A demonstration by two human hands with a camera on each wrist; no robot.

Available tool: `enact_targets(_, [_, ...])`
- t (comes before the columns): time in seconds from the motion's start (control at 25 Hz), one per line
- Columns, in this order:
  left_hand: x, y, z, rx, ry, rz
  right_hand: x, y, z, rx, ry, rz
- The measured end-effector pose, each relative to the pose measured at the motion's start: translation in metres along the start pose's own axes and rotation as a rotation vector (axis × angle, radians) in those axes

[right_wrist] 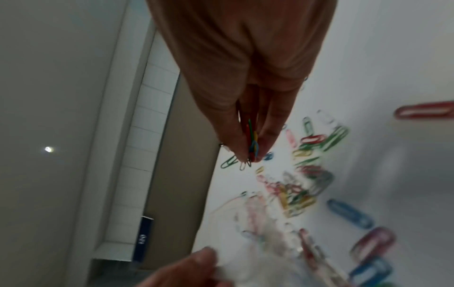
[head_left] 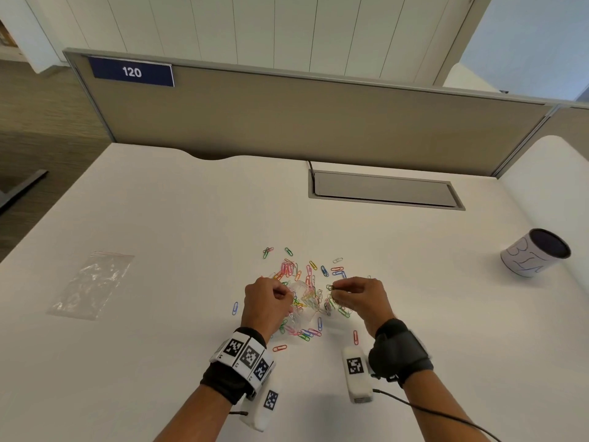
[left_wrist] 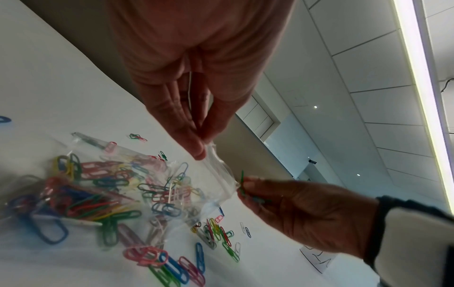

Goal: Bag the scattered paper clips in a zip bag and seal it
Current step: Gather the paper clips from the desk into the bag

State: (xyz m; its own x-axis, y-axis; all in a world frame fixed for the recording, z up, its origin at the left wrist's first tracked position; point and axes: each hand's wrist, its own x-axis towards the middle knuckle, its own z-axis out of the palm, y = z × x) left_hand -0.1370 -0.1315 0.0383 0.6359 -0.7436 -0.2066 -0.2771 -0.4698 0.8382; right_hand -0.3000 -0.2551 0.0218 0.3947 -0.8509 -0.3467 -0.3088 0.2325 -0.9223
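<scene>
Coloured paper clips (head_left: pixel 298 271) lie scattered on the white desk (head_left: pixel 159 218). My left hand (head_left: pixel 271 298) pinches the rim of a clear zip bag (head_left: pixel 304 301) that holds several clips; in the left wrist view the zip bag (left_wrist: pixel 159 180) hangs open below the left hand (left_wrist: pixel 199 143). My right hand (head_left: pixel 353 293) pinches a small bunch of clips at the bag's mouth; the right wrist view shows that bunch of clips (right_wrist: pixel 251 143) between thumb and fingers of the right hand (right_wrist: pixel 248 153). The right hand (left_wrist: pixel 294 209) touches the bag's rim.
A second, flat zip bag (head_left: pixel 92 283) lies at the left of the desk. A white cup with a dark inside (head_left: pixel 535 253) stands at the right. A grey cable hatch (head_left: pixel 385 189) sits at the back, before a partition (head_left: pixel 287 116).
</scene>
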Motion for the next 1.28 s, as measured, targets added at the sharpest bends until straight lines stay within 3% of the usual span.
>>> enact_targets(0.12, [0.0,0.001,0.001,0.002,-0.006,-0.012,-0.01,-0.024,0.015,-0.066,-0.144,-0.038])
enact_targets(0.36, [-0.003,0.002,0.001,-0.001,0.0,-0.026,-0.009,-0.036,0.058,-0.712,-0.262,-0.151])
enact_targets(0.48, [-0.002,-0.001,-0.003,-0.015,0.014,-0.007,-0.01,-0.034,0.062,-0.678,-0.291,-0.203])
enact_targets(0.64, [-0.002,-0.005,-0.006,-0.045,0.027,-0.011,-0.008,-0.034,0.037,-0.441,-0.148,-0.243])
enact_targets(0.72, [-0.003,-0.004,-0.007,-0.049,0.021,-0.002,0.0,-0.02,0.014,-0.568,-0.052,-0.245])
enact_targets(0.84, [-0.003,-0.004,-0.008,-0.048,0.014,0.009,0.01,0.013,-0.009,-0.915,-0.066,-0.005])
enact_targets(0.92, [-0.002,-0.004,-0.008,-0.051,0.016,0.011,0.014,0.027,-0.007,-0.937,-0.05,0.043])
enact_targets(1.16, [-0.003,-0.004,-0.01,-0.057,0.02,0.019,0.021,0.024,0.028,-0.828,-0.071,-0.106])
enact_targets(1.28, [-0.002,-0.005,-0.011,-0.054,0.029,0.019,0.017,0.022,0.042,-1.062,-0.083,-0.147])
